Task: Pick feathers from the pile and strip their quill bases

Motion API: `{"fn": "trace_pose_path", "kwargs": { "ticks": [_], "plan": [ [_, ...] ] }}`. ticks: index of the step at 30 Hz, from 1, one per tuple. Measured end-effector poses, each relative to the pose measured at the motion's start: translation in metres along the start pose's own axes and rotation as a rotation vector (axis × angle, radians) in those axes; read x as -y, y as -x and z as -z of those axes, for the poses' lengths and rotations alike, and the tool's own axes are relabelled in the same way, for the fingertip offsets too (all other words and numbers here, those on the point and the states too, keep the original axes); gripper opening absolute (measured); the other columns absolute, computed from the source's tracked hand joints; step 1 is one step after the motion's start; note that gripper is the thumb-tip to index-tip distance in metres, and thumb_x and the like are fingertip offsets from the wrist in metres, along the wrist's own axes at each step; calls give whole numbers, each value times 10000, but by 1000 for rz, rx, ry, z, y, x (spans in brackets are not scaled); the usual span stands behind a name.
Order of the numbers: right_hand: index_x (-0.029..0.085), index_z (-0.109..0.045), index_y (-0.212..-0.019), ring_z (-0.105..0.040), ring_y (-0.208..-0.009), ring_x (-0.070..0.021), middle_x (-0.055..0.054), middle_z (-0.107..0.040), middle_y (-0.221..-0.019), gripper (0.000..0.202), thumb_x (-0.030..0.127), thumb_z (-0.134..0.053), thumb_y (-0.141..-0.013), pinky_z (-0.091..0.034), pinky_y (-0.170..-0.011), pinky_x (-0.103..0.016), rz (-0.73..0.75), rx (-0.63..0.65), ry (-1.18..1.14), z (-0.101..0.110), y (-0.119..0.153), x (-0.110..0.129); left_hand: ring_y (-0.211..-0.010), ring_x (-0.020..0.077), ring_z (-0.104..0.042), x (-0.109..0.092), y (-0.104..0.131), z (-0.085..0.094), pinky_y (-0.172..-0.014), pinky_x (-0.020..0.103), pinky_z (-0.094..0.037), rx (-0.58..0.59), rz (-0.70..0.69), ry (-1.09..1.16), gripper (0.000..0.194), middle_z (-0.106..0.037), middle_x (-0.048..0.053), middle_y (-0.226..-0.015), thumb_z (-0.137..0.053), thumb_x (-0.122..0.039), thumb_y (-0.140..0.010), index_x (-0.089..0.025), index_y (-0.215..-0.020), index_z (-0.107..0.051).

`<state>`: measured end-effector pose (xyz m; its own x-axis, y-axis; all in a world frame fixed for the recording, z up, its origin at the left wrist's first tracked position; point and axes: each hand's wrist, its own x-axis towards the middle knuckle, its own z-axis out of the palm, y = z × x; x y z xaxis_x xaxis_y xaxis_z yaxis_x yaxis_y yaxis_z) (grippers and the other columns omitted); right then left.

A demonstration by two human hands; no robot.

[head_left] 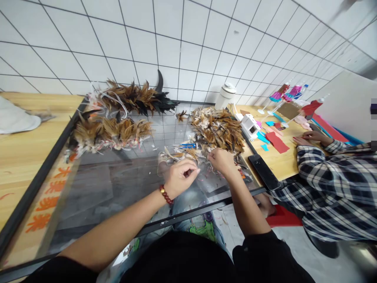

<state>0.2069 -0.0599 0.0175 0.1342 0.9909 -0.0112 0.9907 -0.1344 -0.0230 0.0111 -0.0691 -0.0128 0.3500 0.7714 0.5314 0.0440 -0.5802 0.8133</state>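
My left hand (181, 177), with a red bead bracelet at its wrist, is over the glass tabletop near the front edge. Its thumb and fingertips are pressed together; what they hold, if anything, is too small to tell. Close by on the right, my right hand (220, 160) is closed in a pinch at the front of a big pile of brown feathers (219, 127); its fingertips' content cannot be made out. Loose pale feathers (173, 156) and a blue tool (187, 146) lie just behind my hands.
Feather bunches (113, 131) and darker feathers (135, 98) lie at the left. A white bottle (226, 96) and white device (249, 126) stand right of the back. A black phone (264, 171) rests at the right edge. A person in a plaid shirt (335, 177) sits beyond it.
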Motion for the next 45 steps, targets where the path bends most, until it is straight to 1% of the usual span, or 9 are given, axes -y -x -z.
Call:
{"fn": "trace_pose_path", "kwargs": {
  "ticks": [7, 15, 19, 24, 31, 33, 36, 40, 45],
  "plan": [
    [220, -703, -851, -670, -855, -211, -82, -729, -928, 213, 296, -504, -838, -403, -658, -251, -59, 11, -24, 1, 0, -4, -706, 154, -629, 18, -16, 4, -668, 285, -501, -230, 185, 103, 151, -687, 54, -722, -681, -285, -741, -179, -633, -674],
    [156, -717, -871, -682, -876, -251, -166, -722, -933, 261, 204, -461, -856, -455, -748, -313, -14, -61, 51, 10, -8, 14, -446, 76, -469, 40, -31, 9, -452, 200, -376, -436, 512, 302, 225, -549, -30, -493, -724, -383, -668, -162, -692, -691],
    [203, -715, -954, -669, -904, -216, -88, -733, -978, 251, 271, -496, -852, -475, -795, -297, 56, -286, -358, 12, -26, 25, -395, 57, -431, 39, -38, 20, -413, 191, -342, -383, 594, 456, 284, -537, -30, -461, -768, -396, -612, -136, -667, -668],
    [146, -701, -955, -652, -766, -154, -44, -732, -870, 268, 301, -521, -832, -494, -737, -248, 177, -271, -911, -22, -39, 68, -462, 67, -500, 43, -42, 33, -468, 195, -405, -359, 593, 546, 361, -597, -12, -524, -823, -340, -543, -126, -812, -711],
    [201, -720, -897, -619, -765, -150, -48, -707, -843, 197, 238, -531, -855, -449, -740, -254, 459, -408, -628, -24, -19, 85, -538, 83, -560, 50, -35, 39, -500, 194, -432, -352, 575, 604, 322, -646, 25, -600, -857, -325, -484, -112, -600, -644],
    [210, -717, -902, -617, -800, -165, -58, -698, -872, 202, 298, -538, -866, -432, -754, -267, 407, -466, -492, -16, -21, 69, -589, 102, -604, 47, -35, 41, -517, 197, -453, -381, 566, 638, 328, -695, 58, -697, -846, -321, -518, -113, -620, -613],
    [208, -708, -924, -615, -802, -170, -70, -688, -930, 255, 356, -504, -882, -417, -745, -273, 114, -576, -411, -8, -28, 36, -581, 127, -636, 43, -37, 44, -506, 217, -475, -404, 593, 660, 293, -717, 81, -745, -786, -310, -632, -127, -694, -565],
    [232, -722, -828, -623, -787, -189, -55, -702, -826, 263, 393, -514, -844, -390, -671, -268, -109, -418, -333, -6, -31, 8, -497, 102, -603, 41, -37, 45, -505, 207, -480, -486, 593, 631, 183, -671, 28, -599, -722, -198, -704, -123, -739, -559],
    [207, -714, -674, -606, -665, -166, -44, -684, -675, 138, 329, -649, -674, -352, -586, -247, -66, 5, -275, -7, -26, 7, -491, 92, -601, 42, -36, 44, -523, 201, -487, -491, 585, 634, 179, -673, 32, -600, -740, -130, -657, -104, -718, -573]
  ]
}}
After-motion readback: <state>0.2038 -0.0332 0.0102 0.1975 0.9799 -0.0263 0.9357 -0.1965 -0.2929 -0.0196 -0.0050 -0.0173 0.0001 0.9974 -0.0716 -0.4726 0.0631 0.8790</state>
